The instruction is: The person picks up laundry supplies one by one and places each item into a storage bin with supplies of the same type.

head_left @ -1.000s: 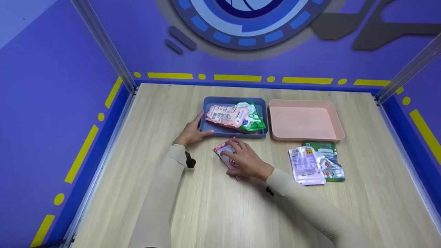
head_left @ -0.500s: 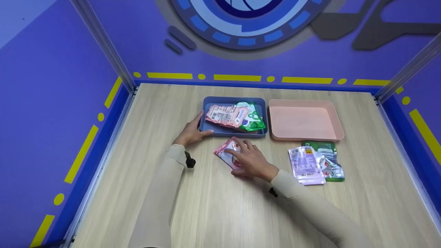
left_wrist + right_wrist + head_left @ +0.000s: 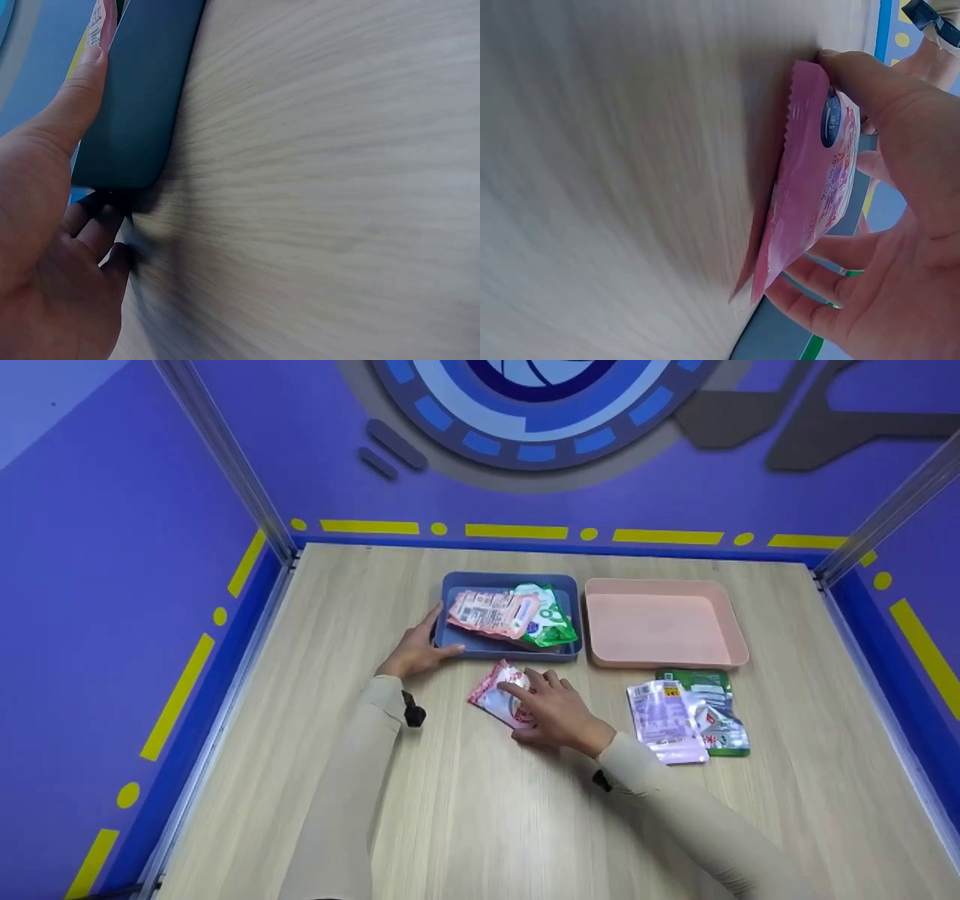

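Observation:
My left hand holds the front left corner of a blue tray, its thumb over the front rim and its fingers along the left side. In the left wrist view, several fingers curl in by the tray's corner. A pink packet with a white and red printed front lies just in front of that tray. Over it, my right hand grips the packet from the right. The right wrist view shows the thumb at one end of the pink packet and the fingers at the other, with the packet tilted close over the tabletop.
Inside the blue tray lie a pink pouch and a green and white pouch. A pink tray stands to its right. Before that one, a lilac pouch overlaps a green and silver pouch. Blue walls border the table.
My right hand has shifted a little to the right, and the pink packet has moved right with it and turned slightly. The left hand and the blue tray look unchanged.

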Action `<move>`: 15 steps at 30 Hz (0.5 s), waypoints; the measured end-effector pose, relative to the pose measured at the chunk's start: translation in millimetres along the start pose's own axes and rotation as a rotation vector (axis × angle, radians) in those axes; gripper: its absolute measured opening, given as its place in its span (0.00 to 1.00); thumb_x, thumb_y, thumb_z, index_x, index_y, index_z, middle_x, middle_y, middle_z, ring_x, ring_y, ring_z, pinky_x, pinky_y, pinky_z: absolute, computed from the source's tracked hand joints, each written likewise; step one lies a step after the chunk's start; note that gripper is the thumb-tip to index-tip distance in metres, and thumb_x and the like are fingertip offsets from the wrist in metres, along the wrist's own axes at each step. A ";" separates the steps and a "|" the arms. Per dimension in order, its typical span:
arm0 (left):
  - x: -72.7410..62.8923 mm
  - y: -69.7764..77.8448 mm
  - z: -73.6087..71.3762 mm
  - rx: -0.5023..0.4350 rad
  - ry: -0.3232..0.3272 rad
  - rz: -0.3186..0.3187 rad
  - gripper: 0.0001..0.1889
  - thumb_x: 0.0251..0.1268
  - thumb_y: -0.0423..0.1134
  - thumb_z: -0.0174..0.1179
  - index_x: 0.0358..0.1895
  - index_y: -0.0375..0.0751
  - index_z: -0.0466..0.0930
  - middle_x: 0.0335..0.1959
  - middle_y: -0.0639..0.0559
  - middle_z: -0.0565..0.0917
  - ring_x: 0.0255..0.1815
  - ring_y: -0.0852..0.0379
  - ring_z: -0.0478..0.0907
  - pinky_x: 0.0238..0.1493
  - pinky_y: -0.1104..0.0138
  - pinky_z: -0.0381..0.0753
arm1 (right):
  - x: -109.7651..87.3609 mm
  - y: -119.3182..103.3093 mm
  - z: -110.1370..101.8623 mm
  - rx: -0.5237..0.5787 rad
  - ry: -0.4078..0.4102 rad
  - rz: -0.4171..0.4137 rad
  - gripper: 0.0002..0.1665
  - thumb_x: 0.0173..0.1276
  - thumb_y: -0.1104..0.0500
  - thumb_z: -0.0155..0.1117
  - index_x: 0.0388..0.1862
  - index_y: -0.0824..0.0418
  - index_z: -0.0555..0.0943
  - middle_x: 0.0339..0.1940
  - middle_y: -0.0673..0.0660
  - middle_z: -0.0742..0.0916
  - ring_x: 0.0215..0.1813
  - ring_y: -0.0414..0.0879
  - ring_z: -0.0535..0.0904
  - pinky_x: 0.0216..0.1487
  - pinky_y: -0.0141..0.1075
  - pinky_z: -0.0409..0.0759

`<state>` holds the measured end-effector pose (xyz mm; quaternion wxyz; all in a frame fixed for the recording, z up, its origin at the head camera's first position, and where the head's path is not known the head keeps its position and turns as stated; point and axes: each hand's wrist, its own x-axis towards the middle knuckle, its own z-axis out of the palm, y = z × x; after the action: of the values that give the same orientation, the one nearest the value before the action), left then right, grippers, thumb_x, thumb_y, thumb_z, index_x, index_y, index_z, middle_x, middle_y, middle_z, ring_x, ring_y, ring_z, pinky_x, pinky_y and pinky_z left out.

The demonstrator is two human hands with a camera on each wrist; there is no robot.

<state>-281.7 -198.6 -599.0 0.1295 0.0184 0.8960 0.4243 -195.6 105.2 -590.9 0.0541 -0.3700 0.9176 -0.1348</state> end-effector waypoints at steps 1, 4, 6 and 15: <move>-0.2 -0.2 -0.1 0.001 0.000 0.000 0.56 0.65 0.58 0.70 0.86 0.55 0.39 0.85 0.43 0.50 0.84 0.44 0.48 0.82 0.52 0.50 | -0.3 0.2 -0.2 0.004 -0.001 0.001 0.49 0.61 0.38 0.76 0.79 0.43 0.67 0.71 0.69 0.73 0.63 0.67 0.70 0.59 0.66 0.75; -0.5 -0.5 -0.6 0.001 0.002 0.000 0.57 0.64 0.59 0.70 0.86 0.54 0.39 0.84 0.43 0.50 0.83 0.43 0.48 0.82 0.52 0.50 | -0.3 0.9 -0.2 -0.001 0.000 0.000 0.50 0.61 0.39 0.77 0.80 0.43 0.67 0.69 0.68 0.75 0.62 0.66 0.71 0.58 0.64 0.75; -0.3 -0.5 -0.6 -0.002 0.002 -0.003 0.57 0.63 0.59 0.70 0.86 0.54 0.39 0.84 0.43 0.50 0.83 0.43 0.48 0.82 0.51 0.50 | -0.6 1.5 0.1 -0.015 0.006 -0.004 0.50 0.61 0.39 0.77 0.80 0.43 0.67 0.67 0.67 0.76 0.61 0.64 0.71 0.56 0.63 0.76; 1.2 -1.4 -0.6 -0.005 -0.005 0.000 0.57 0.64 0.57 0.71 0.86 0.54 0.39 0.84 0.43 0.49 0.83 0.43 0.48 0.82 0.52 0.50 | -2.0 3.8 0.2 -0.045 0.044 -0.022 0.48 0.61 0.42 0.77 0.78 0.44 0.68 0.60 0.65 0.78 0.56 0.62 0.72 0.51 0.59 0.78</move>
<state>-282.9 -199.8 -599.9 0.1317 0.0193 0.8947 0.4264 -196.7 109.2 -592.1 0.0243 -0.3780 0.9173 -0.1228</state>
